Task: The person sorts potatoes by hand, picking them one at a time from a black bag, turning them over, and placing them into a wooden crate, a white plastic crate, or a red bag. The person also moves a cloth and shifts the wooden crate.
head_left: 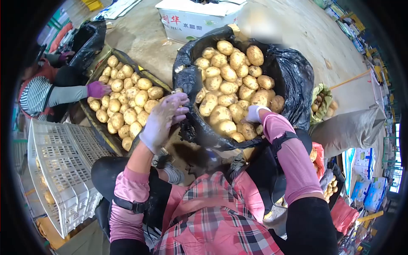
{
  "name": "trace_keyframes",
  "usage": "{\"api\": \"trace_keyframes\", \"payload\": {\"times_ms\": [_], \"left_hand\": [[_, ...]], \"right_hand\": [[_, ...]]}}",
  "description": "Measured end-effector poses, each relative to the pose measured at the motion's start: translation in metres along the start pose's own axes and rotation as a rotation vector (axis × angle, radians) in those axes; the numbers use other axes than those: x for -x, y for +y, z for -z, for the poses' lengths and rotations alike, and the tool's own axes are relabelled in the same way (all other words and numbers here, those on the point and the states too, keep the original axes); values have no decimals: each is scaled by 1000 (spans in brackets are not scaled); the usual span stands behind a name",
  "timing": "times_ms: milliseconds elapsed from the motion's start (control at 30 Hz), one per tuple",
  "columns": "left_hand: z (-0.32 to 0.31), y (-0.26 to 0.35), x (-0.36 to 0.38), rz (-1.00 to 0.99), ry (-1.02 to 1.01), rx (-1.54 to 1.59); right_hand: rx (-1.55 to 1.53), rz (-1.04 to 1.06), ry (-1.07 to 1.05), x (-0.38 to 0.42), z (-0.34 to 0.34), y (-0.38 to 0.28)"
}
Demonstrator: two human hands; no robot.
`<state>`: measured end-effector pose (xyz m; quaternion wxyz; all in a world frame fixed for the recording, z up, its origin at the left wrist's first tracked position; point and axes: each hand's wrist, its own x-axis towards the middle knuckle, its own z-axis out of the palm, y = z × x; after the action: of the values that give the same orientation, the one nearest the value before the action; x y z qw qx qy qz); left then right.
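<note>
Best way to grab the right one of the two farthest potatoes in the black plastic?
I'd come from above and grip the potato by its left and right sides: it looks oval, narrower across, and its top lies uncovered.

- Dusty, pale brown floor (323,49), brightly lit
- White printed carton (180,27) standing on it
- Blue-and-white boxes (376,193) stacked at right
- Bright panes (398,146) along the far right edge

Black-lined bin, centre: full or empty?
Full, or nearly: potatoes pile across its whole opening, with black plastic spread around them.
</note>
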<state>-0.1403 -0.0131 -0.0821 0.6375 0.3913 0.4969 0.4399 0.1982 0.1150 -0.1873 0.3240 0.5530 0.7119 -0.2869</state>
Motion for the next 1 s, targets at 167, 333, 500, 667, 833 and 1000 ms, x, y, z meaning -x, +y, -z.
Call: {"api": "trace_keyframes", "payload": {"times_ms": [167,333,500,667,833,1000], "left_hand": [[-3,-23,-8,104,-131,9],[-10,-43,-18,313,-337,234],[-30,-38,-24,389,-432,442],[-40,-20,-25,-301,-147,-162],[-37,-15,-15,-150,-146,-279],[-44,-24,-17,146,-11,-125]], "right_hand": [[-814,260,60,16,21,-4],[-1558,742,-44,96,26,-69],[-1594,1021,107,96,-4,-106],[-1802,988,-63,100,-4,-105],[-1678,906,-5,92,-11,-108],[-1423,954,214,102,-9,-130]]}}
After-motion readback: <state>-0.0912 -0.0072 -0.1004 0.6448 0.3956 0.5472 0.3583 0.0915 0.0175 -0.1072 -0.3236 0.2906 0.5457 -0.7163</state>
